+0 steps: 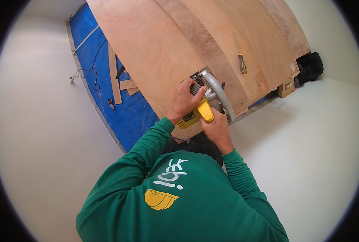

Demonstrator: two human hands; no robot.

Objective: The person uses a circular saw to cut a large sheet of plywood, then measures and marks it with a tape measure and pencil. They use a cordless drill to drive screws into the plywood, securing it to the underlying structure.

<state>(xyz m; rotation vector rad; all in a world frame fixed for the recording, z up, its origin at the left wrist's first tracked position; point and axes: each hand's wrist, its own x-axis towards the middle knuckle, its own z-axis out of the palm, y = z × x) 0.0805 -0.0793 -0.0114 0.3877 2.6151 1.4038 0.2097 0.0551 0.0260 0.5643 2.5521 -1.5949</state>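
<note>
A yellow circular saw (205, 109) with a silver-grey blade guard rests on a wooden sheet (147, 44) close to its near edge. My left hand (185, 100) grips the front of the saw, with the thumb over its top. Around the rear handle, my right hand (218, 128) is closed, and its fingers are partly hidden by the yellow housing. The saw's blade and the wood under its base are out of sight. Farther up to the right, a screwdriver (241, 62) with a yellow and dark handle lies on the board.
Blue sheeting (135, 117) covers the floor at left. On it lie wood strips (114, 76), a black cable (95, 76) and a small dark reddish item (110, 103). At right are a black bag (310, 66) and a cardboard box (286, 87). White walls stand on either side.
</note>
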